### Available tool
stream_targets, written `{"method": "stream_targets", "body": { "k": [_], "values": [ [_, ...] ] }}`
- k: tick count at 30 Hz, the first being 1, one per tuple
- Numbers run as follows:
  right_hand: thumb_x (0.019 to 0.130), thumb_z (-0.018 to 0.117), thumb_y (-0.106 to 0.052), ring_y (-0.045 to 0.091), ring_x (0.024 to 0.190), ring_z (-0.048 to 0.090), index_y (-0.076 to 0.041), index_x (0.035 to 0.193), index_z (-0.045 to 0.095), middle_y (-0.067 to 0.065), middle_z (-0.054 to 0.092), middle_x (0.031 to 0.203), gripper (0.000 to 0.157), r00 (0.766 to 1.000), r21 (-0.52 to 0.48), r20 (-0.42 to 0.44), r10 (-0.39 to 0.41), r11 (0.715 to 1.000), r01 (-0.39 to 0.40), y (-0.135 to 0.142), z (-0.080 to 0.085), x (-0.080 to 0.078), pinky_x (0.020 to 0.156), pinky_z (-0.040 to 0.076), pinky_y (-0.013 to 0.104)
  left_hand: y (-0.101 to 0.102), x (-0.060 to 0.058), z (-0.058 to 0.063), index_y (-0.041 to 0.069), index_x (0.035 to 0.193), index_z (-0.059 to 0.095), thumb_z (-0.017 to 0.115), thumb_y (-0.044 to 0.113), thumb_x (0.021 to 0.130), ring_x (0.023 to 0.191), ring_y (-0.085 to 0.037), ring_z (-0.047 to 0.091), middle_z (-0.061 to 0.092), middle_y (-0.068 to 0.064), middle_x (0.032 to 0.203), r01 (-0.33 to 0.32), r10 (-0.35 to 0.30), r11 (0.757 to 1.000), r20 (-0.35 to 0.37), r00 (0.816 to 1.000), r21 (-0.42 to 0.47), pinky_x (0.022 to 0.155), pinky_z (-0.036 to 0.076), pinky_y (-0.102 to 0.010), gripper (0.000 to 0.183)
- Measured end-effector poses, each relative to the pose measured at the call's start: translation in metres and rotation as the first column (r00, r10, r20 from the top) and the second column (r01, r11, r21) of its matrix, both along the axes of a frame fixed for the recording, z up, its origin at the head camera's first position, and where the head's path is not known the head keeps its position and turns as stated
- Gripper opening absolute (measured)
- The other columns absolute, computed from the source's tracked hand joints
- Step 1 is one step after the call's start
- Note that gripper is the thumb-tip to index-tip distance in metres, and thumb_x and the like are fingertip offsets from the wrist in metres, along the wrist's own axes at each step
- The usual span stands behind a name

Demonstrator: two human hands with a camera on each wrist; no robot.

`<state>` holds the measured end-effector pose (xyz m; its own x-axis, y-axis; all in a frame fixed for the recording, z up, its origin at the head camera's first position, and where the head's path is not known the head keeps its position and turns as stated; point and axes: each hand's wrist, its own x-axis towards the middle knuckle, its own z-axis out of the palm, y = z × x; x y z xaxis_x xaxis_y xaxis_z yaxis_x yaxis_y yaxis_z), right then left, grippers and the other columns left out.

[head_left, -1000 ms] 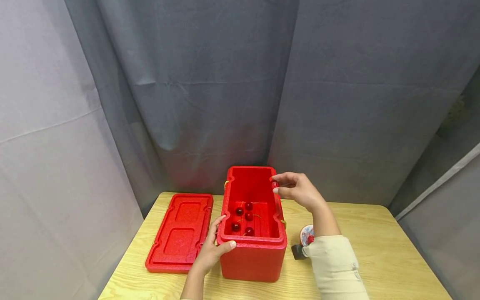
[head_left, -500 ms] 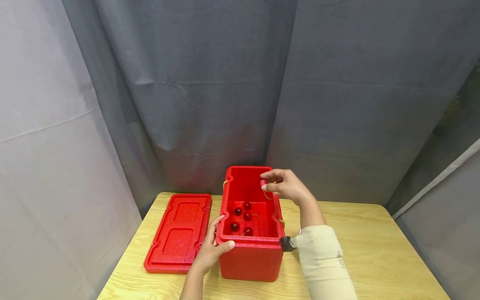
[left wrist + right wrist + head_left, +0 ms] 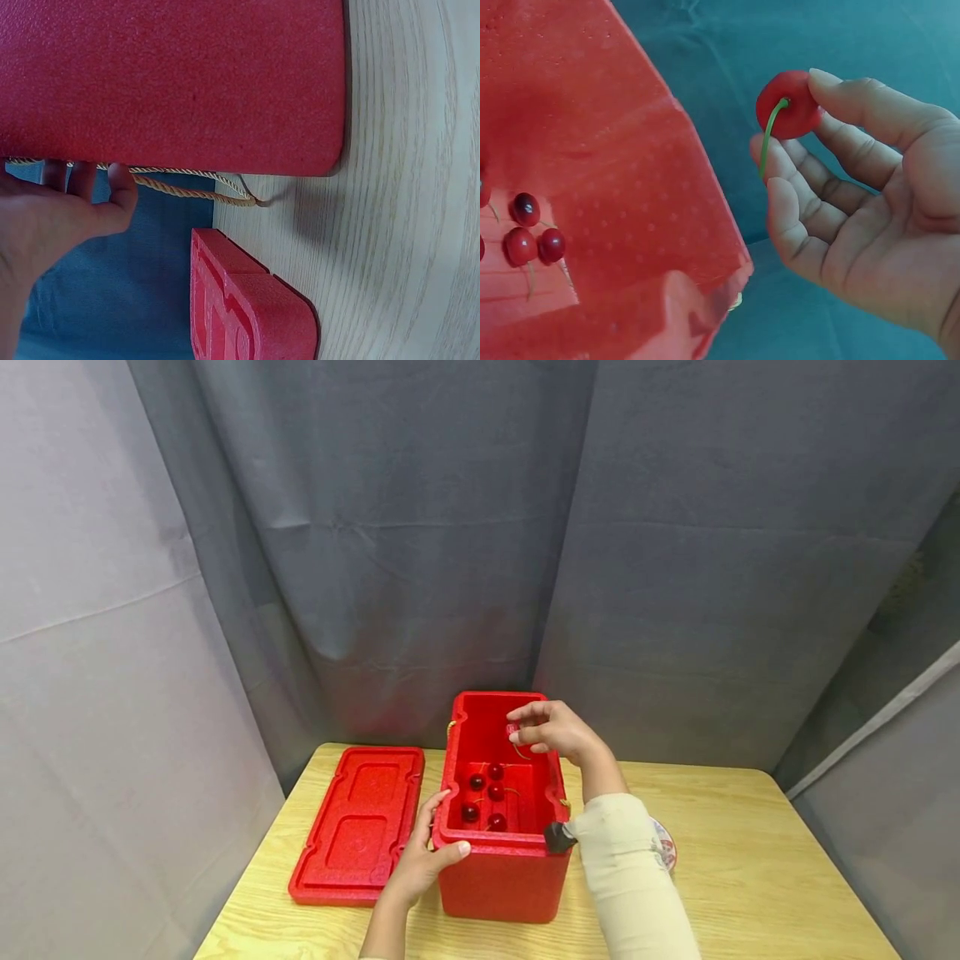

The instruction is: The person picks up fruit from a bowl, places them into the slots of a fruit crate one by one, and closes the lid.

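Note:
A tall red foam box [image 3: 501,885] stands uncovered on the table, with several dark red cherries [image 3: 496,792] on its floor. My left hand [image 3: 422,860] grips the box's near left corner, thumb at the front rim and fingers along the left side. In the left wrist view the bent fingers [image 3: 81,180] meet the box wall beside a gold cord [image 3: 195,193]. Between thumb and fingertips my right hand [image 3: 557,731] pinches one bright red cherry [image 3: 789,105] over the box's far right part. Its green stem [image 3: 768,139] hangs down.
The red lid [image 3: 360,827] lies on the wooden table [image 3: 750,860], left of the box. A patterned plate [image 3: 666,845] shows partly behind the right sleeve [image 3: 622,860]. A small black piece [image 3: 558,837] by the sleeve overlaps the front rim. Grey curtains [image 3: 420,527] hang behind.
My right hand has moved left with the cherry, from the box's right rim to over its opening. The sleeve now covers more of the plate. The left hand keeps its place.

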<state>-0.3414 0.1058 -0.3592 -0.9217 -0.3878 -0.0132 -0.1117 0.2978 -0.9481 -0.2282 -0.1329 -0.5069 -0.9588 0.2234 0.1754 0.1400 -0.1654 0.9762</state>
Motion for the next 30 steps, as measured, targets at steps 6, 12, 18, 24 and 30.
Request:
{"method": "stream_targets", "body": {
  "k": [6, 12, 18, 24, 30],
  "values": [
    [0.083, 0.068, -0.011, 0.034, 0.092, 0.060, -0.001, 0.113, 0.061, 0.010, 0.064, 0.098, 0.032, 0.998, 0.010, 0.056, -0.033, 0.999, 0.033, -0.005, -0.005, -0.008, 0.080, 0.049, 0.044, -0.001, -0.001, -0.001, 0.022, 0.142, 0.029, 0.069, 0.007, 0.079, 0.111, -0.027, 0.050, 0.034, -0.021, 0.131, -0.006, 0.006, 1.000, -0.006, 1.000, -0.002, 0.088, 0.044, -0.036, 0.076],
    [0.084, 0.066, -0.007, 0.031, 0.089, 0.062, 0.005, 0.116, 0.058, 0.011, 0.065, 0.095, 0.035, 0.995, 0.021, 0.100, -0.025, 1.000, 0.023, -0.008, -0.012, -0.016, 0.083, 0.047, 0.048, 0.000, 0.002, 0.003, 0.018, 0.143, 0.026, 0.068, 0.002, 0.080, 0.111, -0.029, 0.050, 0.038, -0.015, 0.129, 0.001, -0.001, 1.000, 0.006, 1.000, -0.006, 0.088, 0.044, -0.035, 0.077],
    [0.084, 0.066, -0.007, 0.028, 0.083, 0.063, 0.005, 0.115, 0.058, 0.010, 0.066, 0.092, 0.034, 0.990, 0.036, 0.140, -0.021, 0.999, 0.016, -0.014, -0.017, -0.023, 0.083, 0.048, 0.046, 0.001, 0.012, 0.020, 0.013, 0.143, 0.025, 0.068, 0.005, 0.080, 0.115, -0.036, 0.046, 0.036, -0.021, 0.131, 0.005, -0.004, 1.000, 0.013, 1.000, -0.026, 0.088, 0.044, -0.035, 0.077],
    [0.085, 0.065, -0.007, 0.032, 0.086, 0.062, 0.004, 0.115, 0.058, 0.008, 0.066, 0.090, 0.033, 0.985, 0.054, 0.172, -0.026, 0.998, 0.016, -0.020, -0.018, -0.029, 0.082, 0.048, 0.045, 0.001, 0.013, 0.025, 0.013, 0.143, 0.026, 0.067, 0.005, 0.081, 0.111, -0.030, 0.048, 0.033, -0.025, 0.130, 0.011, -0.011, 1.000, -0.001, 1.000, -0.026, 0.088, 0.044, -0.036, 0.075],
    [0.084, 0.066, -0.009, 0.028, 0.084, 0.062, 0.004, 0.117, 0.057, 0.008, 0.067, 0.090, 0.036, 0.982, 0.081, 0.178, -0.058, 0.996, 0.045, -0.023, -0.020, -0.030, 0.078, 0.049, 0.043, 0.001, 0.011, 0.025, 0.013, 0.143, 0.026, 0.067, 0.003, 0.081, 0.112, -0.030, 0.049, 0.030, -0.028, 0.131, 0.020, -0.020, 0.999, 0.008, 1.000, -0.025, 0.089, 0.043, -0.035, 0.075]
  ]
}}
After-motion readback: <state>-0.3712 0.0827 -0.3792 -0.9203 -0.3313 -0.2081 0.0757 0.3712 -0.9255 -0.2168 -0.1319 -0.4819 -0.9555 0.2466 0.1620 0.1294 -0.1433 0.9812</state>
